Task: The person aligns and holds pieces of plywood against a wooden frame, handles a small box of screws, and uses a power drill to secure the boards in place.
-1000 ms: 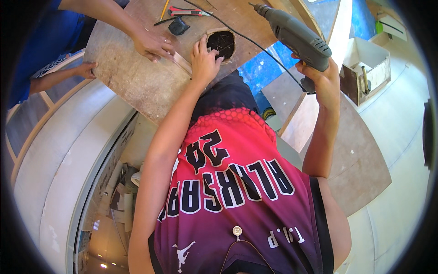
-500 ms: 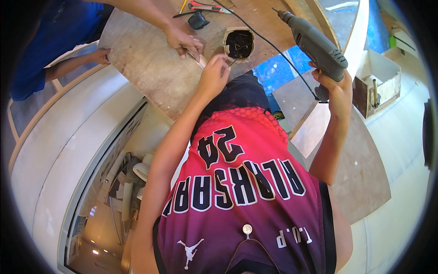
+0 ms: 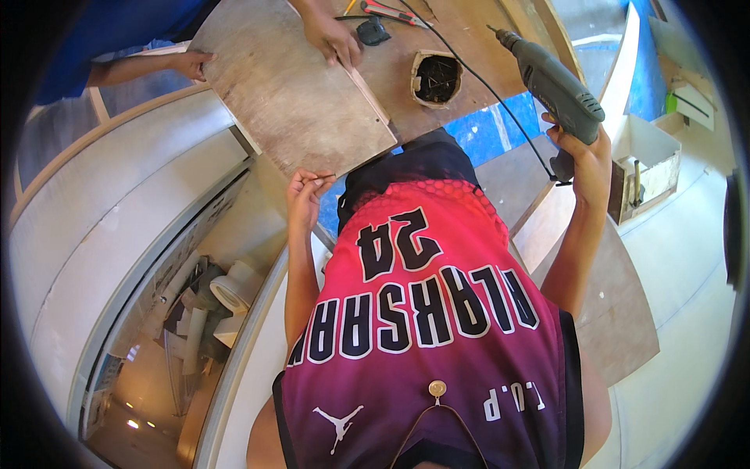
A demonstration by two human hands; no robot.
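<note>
My right hand (image 3: 587, 152) grips a dark grey corded drill (image 3: 556, 86), raised with its bit pointing up and away to the left. Fingers pinched, my left hand (image 3: 307, 194) is at the near edge of a brown wooden panel (image 3: 305, 102). A thin, small brownish piece (image 3: 325, 178) shows at my fingertips; its kind is too small to make out. A co-worker's hand (image 3: 334, 41) presses on the panel's light edge strip, and their other hand (image 3: 191, 64) holds the panel's left edge.
Beyond the panel stands a cut-open container (image 3: 436, 80) of dark screws or nails. Near it lie a red utility knife (image 3: 394, 13) and a black block-like thing (image 3: 373, 31). The drill's cord (image 3: 476, 74) crosses the board. At right is a white box (image 3: 647, 160) with a hammer-like tool.
My left hand has moved from beside the container, back and left to the panel's near edge. The panel has shifted toward me, with the co-worker's hands on it. The drill stays raised.
</note>
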